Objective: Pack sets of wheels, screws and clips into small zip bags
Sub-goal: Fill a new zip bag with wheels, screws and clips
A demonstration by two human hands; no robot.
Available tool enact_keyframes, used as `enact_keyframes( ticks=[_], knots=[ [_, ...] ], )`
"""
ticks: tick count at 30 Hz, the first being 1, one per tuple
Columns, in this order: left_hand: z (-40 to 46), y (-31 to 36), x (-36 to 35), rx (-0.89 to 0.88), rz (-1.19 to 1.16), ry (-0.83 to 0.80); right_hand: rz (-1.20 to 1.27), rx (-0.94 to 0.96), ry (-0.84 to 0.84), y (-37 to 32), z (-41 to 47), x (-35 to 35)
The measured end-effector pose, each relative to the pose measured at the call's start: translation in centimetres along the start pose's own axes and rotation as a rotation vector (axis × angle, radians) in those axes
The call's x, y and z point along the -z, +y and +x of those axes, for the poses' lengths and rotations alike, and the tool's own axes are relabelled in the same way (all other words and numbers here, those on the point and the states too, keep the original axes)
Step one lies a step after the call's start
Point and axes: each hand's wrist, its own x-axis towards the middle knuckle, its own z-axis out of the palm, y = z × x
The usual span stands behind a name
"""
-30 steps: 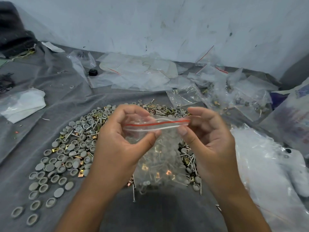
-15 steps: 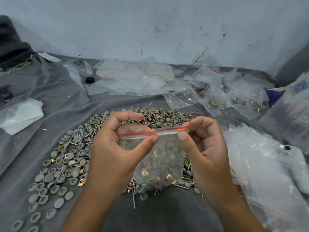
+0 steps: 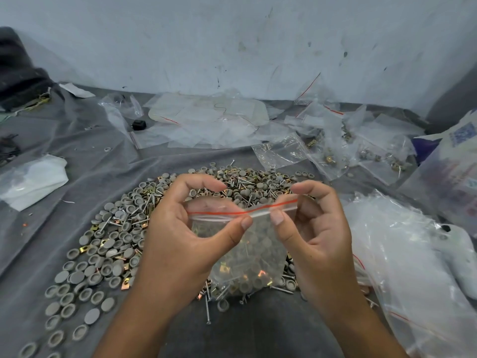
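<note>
Zip bag (image 3: 247,249) hangs lower; thumbs now closer.

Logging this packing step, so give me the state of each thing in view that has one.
zip bag: held up, parts inside; seal cannot tell.
left hand: pinching bag's top.
right hand: pinching bag's top.
loose parts pile: spread on cloth.
filled bags: lying by wall.

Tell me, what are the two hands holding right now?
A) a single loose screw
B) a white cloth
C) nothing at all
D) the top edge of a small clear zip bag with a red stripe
D: the left hand and right hand both pinch the red-striped top of the zip bag, which already holds parts.
</note>
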Motion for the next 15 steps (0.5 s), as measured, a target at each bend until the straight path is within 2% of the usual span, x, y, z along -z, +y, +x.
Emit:
enact_keyframes(
  ticks=[6, 15],
  knots=[
    [0.14, 0.03, 0.15, 0.026, -0.043, -0.038, -0.024, -0.035, -0.062, -0.08, 0.08, 0.16],
    [0.27, -0.20, 0.34, 0.054, -0.067, -0.017, 0.041, -0.025, 0.057, -0.30, 0.01, -0.15]
  ],
)
